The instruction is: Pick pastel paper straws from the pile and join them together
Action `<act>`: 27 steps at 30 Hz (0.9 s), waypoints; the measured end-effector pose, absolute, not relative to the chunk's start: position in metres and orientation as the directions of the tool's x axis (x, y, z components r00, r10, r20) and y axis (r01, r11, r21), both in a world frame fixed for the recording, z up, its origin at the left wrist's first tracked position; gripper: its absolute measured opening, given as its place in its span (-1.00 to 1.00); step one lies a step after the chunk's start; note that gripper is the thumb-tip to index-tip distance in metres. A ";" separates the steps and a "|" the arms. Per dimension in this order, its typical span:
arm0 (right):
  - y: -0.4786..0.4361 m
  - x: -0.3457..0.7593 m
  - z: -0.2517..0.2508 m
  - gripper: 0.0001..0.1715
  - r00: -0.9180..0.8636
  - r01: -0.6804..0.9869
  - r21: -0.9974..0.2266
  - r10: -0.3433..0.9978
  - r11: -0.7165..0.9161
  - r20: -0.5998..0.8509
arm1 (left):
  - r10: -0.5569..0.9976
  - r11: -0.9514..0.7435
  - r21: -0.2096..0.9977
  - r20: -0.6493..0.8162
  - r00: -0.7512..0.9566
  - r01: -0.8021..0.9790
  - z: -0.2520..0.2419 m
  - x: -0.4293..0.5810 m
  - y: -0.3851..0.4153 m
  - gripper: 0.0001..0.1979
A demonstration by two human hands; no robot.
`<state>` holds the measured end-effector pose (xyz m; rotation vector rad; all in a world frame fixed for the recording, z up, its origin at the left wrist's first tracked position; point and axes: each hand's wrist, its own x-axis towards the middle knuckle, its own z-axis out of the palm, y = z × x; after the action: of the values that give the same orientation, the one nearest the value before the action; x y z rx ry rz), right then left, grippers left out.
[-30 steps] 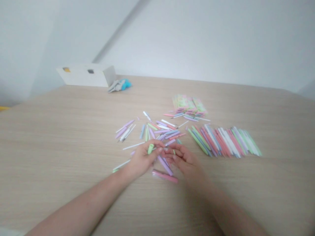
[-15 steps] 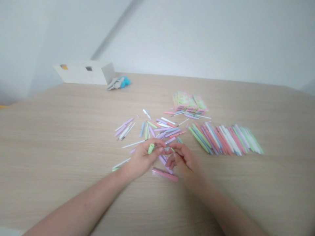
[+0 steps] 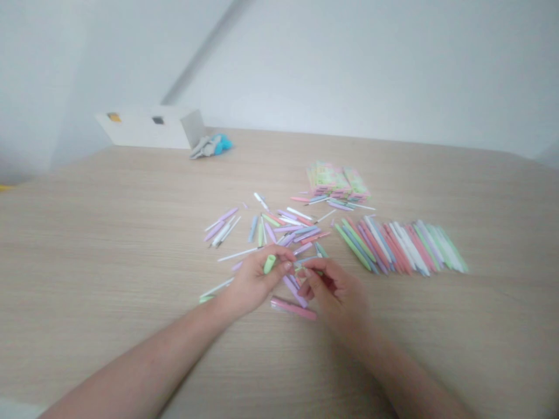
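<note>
My left hand (image 3: 253,279) is closed around a hollow light green pen part (image 3: 269,264), whose open end sticks up between thumb and fingers. Facing it, my right hand (image 3: 336,294) pinches a small thin green pen piece (image 3: 300,269) close to the left fingertips. Whether the two pieces touch is too blurred to tell. Under and beyond both hands lie loose pen parts (image 3: 288,228) in purple, white, green, blue and pink, with thin white refills (image 3: 238,255) among them. A pink pen part (image 3: 293,308) lies just below the hands.
A row of pens (image 3: 402,247) lies side by side on the right. Behind the loose parts sit stacks of pink and green packets (image 3: 334,180). At the back left stand a white box (image 3: 151,131) and a crumpled grey and blue cloth or glove (image 3: 212,146) on the wooden table (image 3: 109,250).
My right hand has shifted slightly, its fingers drawn tighter around the small green piece. The left hand keeps its hold on the green pen part and has barely moved.
</note>
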<state>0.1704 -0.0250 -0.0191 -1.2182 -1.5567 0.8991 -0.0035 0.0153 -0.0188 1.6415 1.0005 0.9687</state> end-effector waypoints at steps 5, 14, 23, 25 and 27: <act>-0.024 0.170 -0.018 -0.88 0.009 0.251 -0.927 0.957 0.278 0.289 | 0.927 -0.214 0.963 0.146 0.345 0.167 -0.018 -0.003 0.015 -0.79; -0.025 0.167 -0.025 -0.80 -0.054 0.195 -0.958 0.978 0.209 0.203 | 0.932 -0.196 0.968 0.134 0.336 0.158 -0.017 -0.002 0.015 -0.79; -0.023 0.167 -0.025 -0.83 -0.076 0.143 -0.970 0.980 0.196 0.186 | 0.933 -0.208 0.963 0.142 0.332 0.172 -0.019 -0.002 0.015 -0.80; -0.023 0.167 -0.025 -0.83 -0.081 0.137 -0.971 0.979 0.197 0.187 | 0.931 -0.214 0.960 0.145 0.336 0.181 -0.020 -0.003 0.015 -0.80; -0.023 0.167 -0.025 -0.84 -0.087 0.143 -0.970 0.979 0.195 0.184 | 0.929 -0.221 0.957 0.149 0.338 0.186 -0.020 -0.003 0.015 -0.80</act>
<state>0.1670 -0.0232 -0.0248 -1.1367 -1.4587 1.0423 -0.0029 0.0153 -0.0199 1.6500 1.0185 0.9783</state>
